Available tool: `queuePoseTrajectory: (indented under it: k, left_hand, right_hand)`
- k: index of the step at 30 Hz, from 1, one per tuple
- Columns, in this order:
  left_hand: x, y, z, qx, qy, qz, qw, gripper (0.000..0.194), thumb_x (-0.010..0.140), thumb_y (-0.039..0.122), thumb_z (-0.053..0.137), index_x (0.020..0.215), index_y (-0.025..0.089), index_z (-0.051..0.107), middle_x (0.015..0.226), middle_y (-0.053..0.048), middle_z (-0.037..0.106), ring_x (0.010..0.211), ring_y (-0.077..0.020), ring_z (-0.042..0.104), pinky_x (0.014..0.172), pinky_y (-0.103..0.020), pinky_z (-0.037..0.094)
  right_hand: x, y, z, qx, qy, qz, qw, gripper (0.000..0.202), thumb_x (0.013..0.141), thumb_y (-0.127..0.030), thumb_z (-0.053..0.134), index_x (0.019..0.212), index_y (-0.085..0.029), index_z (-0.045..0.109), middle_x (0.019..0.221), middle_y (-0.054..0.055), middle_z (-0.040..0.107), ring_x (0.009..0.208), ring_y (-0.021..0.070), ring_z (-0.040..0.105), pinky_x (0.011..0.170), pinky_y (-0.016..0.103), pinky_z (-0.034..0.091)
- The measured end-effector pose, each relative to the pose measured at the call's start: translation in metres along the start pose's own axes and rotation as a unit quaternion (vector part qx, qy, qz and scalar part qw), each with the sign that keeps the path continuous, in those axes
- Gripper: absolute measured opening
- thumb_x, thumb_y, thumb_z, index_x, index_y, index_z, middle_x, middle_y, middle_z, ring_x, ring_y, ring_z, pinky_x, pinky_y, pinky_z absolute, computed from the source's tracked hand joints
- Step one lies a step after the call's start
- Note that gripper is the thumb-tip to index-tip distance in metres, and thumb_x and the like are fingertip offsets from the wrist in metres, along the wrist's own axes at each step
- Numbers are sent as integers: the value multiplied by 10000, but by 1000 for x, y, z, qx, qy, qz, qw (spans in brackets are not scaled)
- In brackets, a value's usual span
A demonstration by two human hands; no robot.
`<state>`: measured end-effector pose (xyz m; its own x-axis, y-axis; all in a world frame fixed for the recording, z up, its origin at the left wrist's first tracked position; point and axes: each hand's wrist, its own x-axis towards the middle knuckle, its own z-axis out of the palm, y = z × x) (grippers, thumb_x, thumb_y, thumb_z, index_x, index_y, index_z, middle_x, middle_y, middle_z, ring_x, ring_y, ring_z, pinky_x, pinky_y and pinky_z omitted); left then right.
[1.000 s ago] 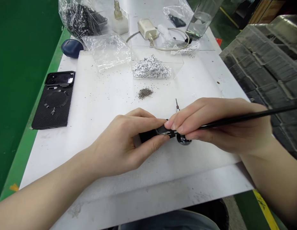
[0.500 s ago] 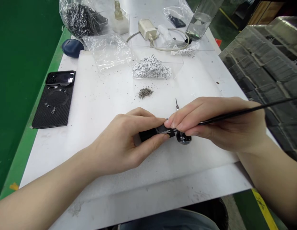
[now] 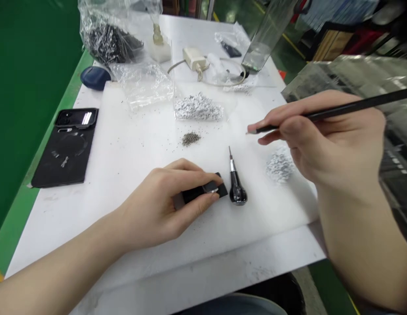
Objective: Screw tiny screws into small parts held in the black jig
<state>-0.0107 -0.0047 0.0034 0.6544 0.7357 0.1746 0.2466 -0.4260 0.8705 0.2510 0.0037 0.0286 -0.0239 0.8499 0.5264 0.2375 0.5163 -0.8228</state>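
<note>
My left hand (image 3: 164,201) pinches a small black block (image 3: 194,193) between thumb and index finger, low over the white foam sheet. A dark piece with a shiny edge (image 3: 210,188) shows at the fingertips. My right hand (image 3: 324,135) is raised to the right, closed round a slim black pen-like tool (image 3: 341,109) whose thin tip points left; its exact kind is unclear. Between the hands lies a black-handled screwdriver (image 3: 238,188), its bit pointing away from me. Beyond the left hand is a small heap of tiny metal screws (image 3: 190,138).
White small parts fill a clear tray (image 3: 199,107); another white pile (image 3: 280,165) lies below my right hand. A phone (image 3: 64,146) is at left. Plastic bags (image 3: 142,85), a white charger (image 3: 194,59) and a clear cylinder (image 3: 265,39) stand behind. Clear boxes (image 3: 396,153) flank the right.
My right hand has lifted away from the black block, up and to the right, with the black tool. The screwdriver and a white pile are now uncovered. The view has shifted slightly.
</note>
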Motion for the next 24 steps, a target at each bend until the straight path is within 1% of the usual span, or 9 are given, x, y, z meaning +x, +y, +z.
queuePoseTrajectory:
  k: [2,3,5,6,10,13,15,18,24]
  left_hand:
    - [0,0,0,-2,0,4,1000,266,1012,247,642,1228,230,796,1143,-71,809,1066,-220,744,916,-304,647]
    - [1,0,-1,-3,0,2,1000,268,1011,246,639,1229,229,794,1147,-75,807,1056,-218,747,919,-300,647]
    - [1,0,-2,1,0,-2,1000,267,1014,254,632,1228,238,791,1156,-76,804,1038,-217,750,916,-298,649]
    - [1,0,-2,4,-2,-5,1000,266,1014,261,632,1229,246,788,1164,-75,803,1036,-219,749,913,-300,650]
    - [1,0,-5,20,-15,-18,1000,263,1015,277,630,1234,272,774,1188,-67,793,1055,-223,743,906,-293,652]
    - [2,0,-7,31,-20,-27,999,264,1016,274,622,1230,304,772,1189,-51,785,1059,-209,741,905,-267,644]
    - [2,0,-7,35,-19,-28,999,265,1011,281,625,1228,325,771,1180,-40,784,1060,-205,739,912,-258,638]
    - [3,0,-8,35,-17,-29,999,266,997,296,641,1226,325,772,1160,-43,787,1039,-213,741,900,-259,640]
    - [4,0,-8,31,-20,-28,999,260,994,285,644,1215,320,777,1172,-44,786,1041,-211,746,898,-253,642]
  right_hand:
    - [15,1,-17,-97,32,33,994,37,927,-263,800,906,-266,831,885,8,808,818,185,771,696,327,656]
    - [23,4,-25,-137,26,59,988,38,917,-279,808,891,-259,826,893,3,812,790,174,759,708,331,659]
    - [41,18,-40,-163,15,93,982,78,921,-290,793,891,-225,824,865,27,807,801,199,764,709,361,660]
    - [50,27,-45,-162,4,115,980,70,905,-280,804,881,-217,821,861,36,806,810,207,768,719,365,660]
    - [84,80,-54,-140,36,182,973,84,927,-257,767,926,-176,789,852,68,792,860,227,780,772,381,661]
    - [102,118,-55,-135,65,225,963,98,973,-229,718,963,-137,748,894,68,764,879,196,762,833,368,648]
    - [107,135,-55,-130,69,251,957,194,1011,-308,693,1104,-139,711,1053,63,750,928,184,741,847,381,645]
    - [108,150,-56,-122,62,269,954,298,1020,-368,679,1233,-160,676,1212,86,716,1019,206,723,882,411,639]
    - [103,153,-58,-105,60,264,957,272,1017,-354,684,1212,-164,687,1217,87,717,1031,207,720,896,413,636]
